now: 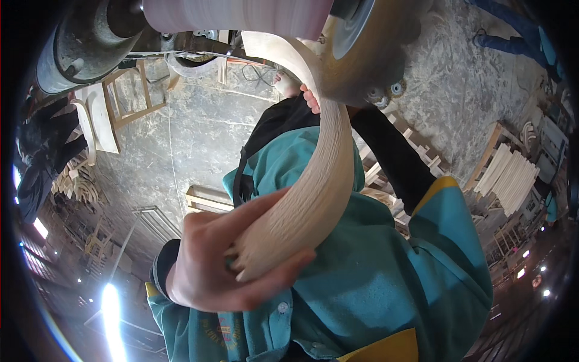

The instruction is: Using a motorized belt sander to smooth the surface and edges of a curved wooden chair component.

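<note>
A curved, pale wooden piece (316, 181) arcs from the front of my body up to a sanding machine. Its broad far end lies just below the pinkish abrasive drum (237, 16); whether they touch is unclear. My left hand (226, 258) wraps around the near end, where the wood is rough and notched. Farther along, the fingertips of my right hand (310, 99) curl around the edge of the piece, while the rest of that hand is hidden behind the wood and a blurred round wheel (384, 50). That wheel sits right of the drum.
A cylindrical metal machine part (86, 43) juts in at upper left. Below it stand a wooden frame (131, 97) and a person in dark clothes (49, 140). Wooden strips (509, 178) are stacked at right. Another person's legs (511, 45) show at upper right. A tube lamp (112, 316) glows at lower left.
</note>
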A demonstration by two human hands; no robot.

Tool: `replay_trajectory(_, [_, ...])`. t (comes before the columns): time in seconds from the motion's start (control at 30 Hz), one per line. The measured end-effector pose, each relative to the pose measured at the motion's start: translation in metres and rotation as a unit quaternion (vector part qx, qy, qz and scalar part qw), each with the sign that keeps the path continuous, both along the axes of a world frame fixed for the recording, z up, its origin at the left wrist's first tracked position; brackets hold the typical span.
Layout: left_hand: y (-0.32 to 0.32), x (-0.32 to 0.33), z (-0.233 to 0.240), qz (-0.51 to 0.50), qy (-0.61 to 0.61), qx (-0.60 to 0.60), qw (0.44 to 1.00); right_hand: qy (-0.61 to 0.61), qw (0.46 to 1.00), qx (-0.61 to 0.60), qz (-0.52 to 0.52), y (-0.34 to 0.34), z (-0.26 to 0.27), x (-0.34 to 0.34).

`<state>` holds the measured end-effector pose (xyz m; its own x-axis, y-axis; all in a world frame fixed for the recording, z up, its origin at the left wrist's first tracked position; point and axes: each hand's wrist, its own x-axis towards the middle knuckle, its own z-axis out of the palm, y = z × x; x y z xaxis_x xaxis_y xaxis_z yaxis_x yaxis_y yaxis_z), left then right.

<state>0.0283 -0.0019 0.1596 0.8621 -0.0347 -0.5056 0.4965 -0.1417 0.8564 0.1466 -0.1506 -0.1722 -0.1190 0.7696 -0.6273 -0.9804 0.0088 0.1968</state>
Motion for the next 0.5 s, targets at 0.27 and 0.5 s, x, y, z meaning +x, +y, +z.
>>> replay_trajectory(0.27, [0.002,0.005,-0.034,-0.006,-0.112,0.027,0.993,0.022,0.997,0.054,0.041,-0.039,0.004,0.002])
replay_trajectory(0.5, [-0.010,-0.008,-0.018,0.056,-0.074,-0.005,0.996,0.030,0.993,0.099,0.050,-0.045,-0.004,0.004])
